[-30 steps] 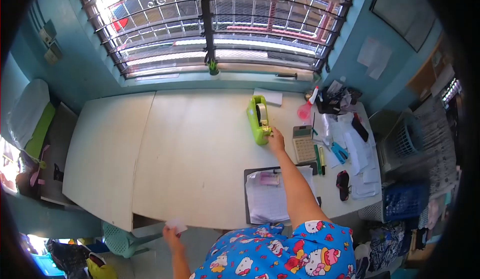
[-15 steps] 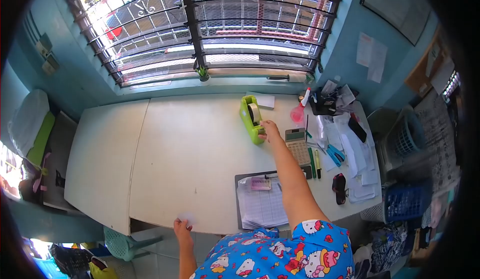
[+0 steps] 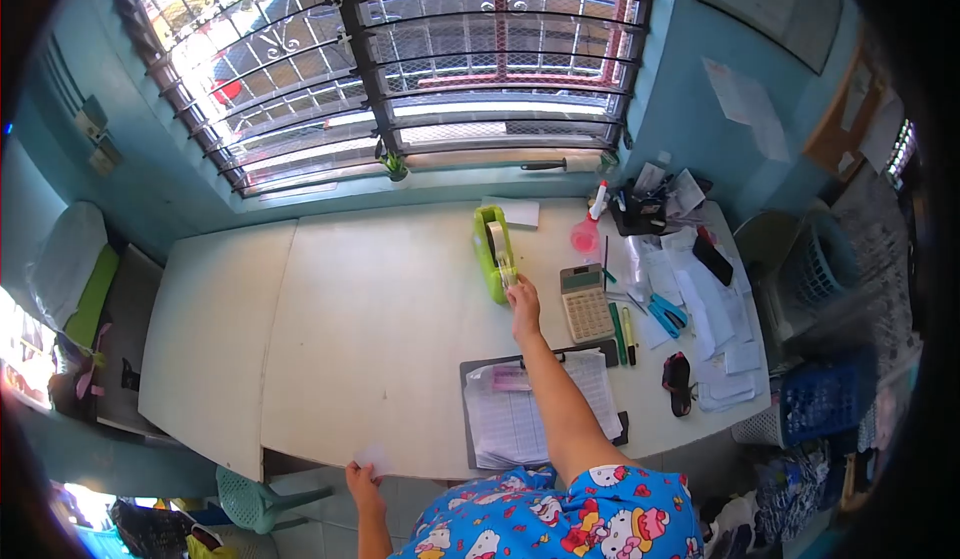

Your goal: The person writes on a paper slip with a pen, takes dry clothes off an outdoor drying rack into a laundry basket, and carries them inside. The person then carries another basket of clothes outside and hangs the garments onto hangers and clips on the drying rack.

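Observation:
A lime-green tape dispenser (image 3: 481, 244) stands on the white table, a tape roll (image 3: 496, 241) in its holder. My right hand (image 3: 525, 309) is at its front end, fingers closed on the strip of clear tape (image 3: 506, 265) that runs from the roll. At the table's front edge my left hand (image 3: 365, 487) is closed, thumb and fingers pinching a small whitish piece (image 3: 372, 455), whose kind I cannot make out. Below my right forearm lies a clipboard (image 3: 466, 409) with printed sheets (image 3: 530, 424) and a small pink packet (image 3: 508, 378).
Right of the dispenser are a calculator (image 3: 585, 304), markers (image 3: 618, 333), blue scissors (image 3: 667, 315), a pink spray bottle (image 3: 585, 236) and loose papers (image 3: 705, 299). Dark glasses (image 3: 677, 384) lie near the right edge. A louvred window (image 3: 480, 69) rises behind the table (image 3: 340, 319).
My right hand has turned and come down onto the dispenser's front end, closing on the tape. My left hand stays at the table edge. The view has shifted slightly.

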Demonstrator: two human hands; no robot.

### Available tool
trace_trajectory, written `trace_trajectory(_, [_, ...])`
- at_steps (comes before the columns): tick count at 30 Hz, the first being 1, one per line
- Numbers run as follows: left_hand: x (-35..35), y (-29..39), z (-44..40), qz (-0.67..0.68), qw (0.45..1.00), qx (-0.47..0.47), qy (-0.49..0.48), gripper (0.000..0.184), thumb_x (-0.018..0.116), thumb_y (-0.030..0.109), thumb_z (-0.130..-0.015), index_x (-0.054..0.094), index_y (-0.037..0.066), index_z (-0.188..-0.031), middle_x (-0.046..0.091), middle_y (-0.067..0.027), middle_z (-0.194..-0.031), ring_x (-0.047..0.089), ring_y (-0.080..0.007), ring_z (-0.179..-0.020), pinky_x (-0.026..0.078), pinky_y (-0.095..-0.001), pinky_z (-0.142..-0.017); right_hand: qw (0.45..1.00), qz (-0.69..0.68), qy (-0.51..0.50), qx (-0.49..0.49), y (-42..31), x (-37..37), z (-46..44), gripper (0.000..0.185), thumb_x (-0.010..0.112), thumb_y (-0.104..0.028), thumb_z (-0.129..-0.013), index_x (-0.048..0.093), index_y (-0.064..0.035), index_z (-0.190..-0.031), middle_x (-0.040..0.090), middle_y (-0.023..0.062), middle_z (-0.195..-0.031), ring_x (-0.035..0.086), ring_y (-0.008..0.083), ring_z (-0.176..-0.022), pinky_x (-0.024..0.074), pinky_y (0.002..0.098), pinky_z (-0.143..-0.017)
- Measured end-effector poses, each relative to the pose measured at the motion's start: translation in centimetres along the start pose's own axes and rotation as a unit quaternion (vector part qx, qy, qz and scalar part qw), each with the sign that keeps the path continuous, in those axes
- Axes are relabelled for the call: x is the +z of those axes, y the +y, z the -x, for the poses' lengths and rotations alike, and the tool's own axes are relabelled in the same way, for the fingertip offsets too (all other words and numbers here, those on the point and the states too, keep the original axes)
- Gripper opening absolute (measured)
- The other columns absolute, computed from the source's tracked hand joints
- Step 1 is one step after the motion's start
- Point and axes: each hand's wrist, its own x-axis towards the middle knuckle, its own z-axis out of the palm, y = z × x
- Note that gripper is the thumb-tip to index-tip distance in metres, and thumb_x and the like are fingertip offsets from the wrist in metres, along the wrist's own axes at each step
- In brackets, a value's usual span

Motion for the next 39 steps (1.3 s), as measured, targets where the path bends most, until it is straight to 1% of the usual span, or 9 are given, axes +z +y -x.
trace_trajectory(6, [-0.5, -1.1, 1.2, -0.009, 0.999, 0.001, 0.042, 0.027, 0.054, 0.011, -0.075, 0.044, 0.009, -0.100, 0.053, -0.0021, -0.090, 0.051, -0.0109, -0.075, 0.042, -0.0256, -0.059, 0.999, 0.043, -0.003, 0.009, 2.6, -1.9, -1.2, 0.026, 0.056, -0.011, -0.076, 0.055, 0.0021, -0.098, 0.037, 0.0030, -0.113, 0.050, 0.0119, -0.087, 0.0427, 0.0247, -0.075])
trace_trajectory(9, [-0.8, -1.5, 1.8, -0.006, 0.998, 0.000, 0.057, 0.028, 0.054, 0.011, -0.075, 0.043, 0.009, -0.100, 0.053, -0.0031, -0.089, 0.051, -0.0122, -0.076, 0.043, -0.0267, -0.060, 0.976, 0.212, 0.038, -0.020, 2.0, -1.6, -1.5, 0.011, 0.058, -0.006, -0.074, 0.054, 0.0021, -0.081, 0.043, 0.0068, -0.096, 0.049, 0.0163, -0.079, 0.0444, 0.0282, -0.062])
trace_trajectory(11, [-1.0, -1.4, 2.4, 0.012, 0.997, 0.009, 0.075, 0.029, 0.054, 0.011, -0.074, 0.043, 0.008, -0.101, 0.053, -0.0038, -0.090, 0.052, -0.0133, -0.076, 0.043, -0.0277, -0.061, 0.787, 0.558, 0.047, -0.259, 5.1, -6.0, -4.9, 0.011, 0.056, -0.006, -0.071, 0.054, 0.0023, -0.078, 0.046, 0.0149, -0.090, 0.047, 0.0295, -0.081, 0.0428, 0.0370, -0.064])
trace_trajectory(12, [-1.4, -1.3, 2.7, 0.019, 0.996, 0.012, 0.081, 0.029, 0.055, 0.011, -0.074, 0.043, 0.007, -0.101, 0.053, -0.0041, -0.090, 0.052, -0.0139, -0.076, 0.043, -0.0282, -0.061, 0.761, 0.611, 0.080, -0.205, 4.9, -7.4, -4.7, 0.009, 0.054, -0.007, -0.072, 0.053, 0.0017, -0.074, 0.049, 0.0166, -0.081, 0.049, 0.0304, -0.075, 0.0418, 0.0372, -0.062])
trace_trajectory(20, [-8.0, -5.8, 2.9, 0.118, 0.983, 0.042, 0.133, 0.035, 0.052, 0.010, -0.072, 0.043, 0.006, -0.105, 0.053, -0.0060, -0.092, 0.052, -0.0145, -0.075, 0.043, -0.0286, -0.060, 0.834, 0.520, -0.027, -0.181, -2.7, 1.1, -1.5, 0.010, 0.054, -0.008, -0.076, 0.052, 0.0009, -0.071, 0.057, 0.0143, -0.066, 0.055, 0.0237, -0.059, 0.0420, 0.0338, -0.054])
trace_trajectory(26, [-14.3, -5.1, 5.4, 0.184, 0.936, 0.160, 0.253, 0.040, 0.053, 0.006, -0.074, 0.041, 0.008, -0.111, 0.052, -0.0065, -0.097, 0.053, -0.0155, -0.080, 0.045, -0.0275, -0.064, 0.834, 0.482, -0.259, -0.064, 8.6, 8.6, 8.4, 0.010, 0.054, -0.010, -0.077, 0.056, -0.0003, -0.074, 0.056, 0.0046, -0.062, 0.050, 0.0111, -0.054, 0.0405, 0.0251, -0.049])
trace_trajectory(30, [-21.4, -4.9, 10.9, 0.193, 0.885, 0.196, 0.376, 0.033, 0.060, 0.008, -0.074, 0.044, 0.006, -0.103, 0.050, -0.0034, -0.089, 0.050, -0.0113, -0.076, 0.042, -0.0244, -0.060, 0.736, 0.481, -0.474, 0.033, 15.6, 12.3, 26.4, 0.008, 0.057, -0.009, -0.076, 0.058, -0.0017, -0.076, 0.055, 0.0038, -0.062, 0.049, 0.0104, -0.055, 0.0407, 0.0246, -0.051])
trace_trajectory(34, [-29.5, -8.4, 16.5, 0.163, 0.844, 0.217, 0.463, 0.015, 0.061, 0.010, -0.075, 0.054, 0.005, -0.088, 0.051, 0.0015, -0.074, 0.045, -0.0054, -0.063, 0.037, -0.0194, -0.054, 0.548, 0.392, -0.738, -0.053, 17.5, 14.2, 46.4, 0.012, 0.057, -0.012, -0.077, 0.057, 0.0000, -0.077, 0.054, 0.0050, -0.062, 0.049, 0.0109, -0.056, 0.0405, 0.0242, -0.054])
trace_trajectory(39, [-36.1, -10.3, 24.8, 0.097, 0.818, 0.168, 0.541, 0.013, 0.056, 0.004, -0.076, 0.057, 0.006, -0.089, 0.051, 0.0040, -0.074, 0.042, -0.0029, -0.061, 0.036, -0.0173, -0.056, 0.362, 0.287, -0.887, 0.011, 17.7, 14.9, 64.1, 0.015, 0.056, -0.014, -0.078, 0.056, 0.0002, -0.081, 0.053, 0.0061, -0.065, 0.051, 0.0117, -0.061, 0.0405, 0.0243, -0.057])
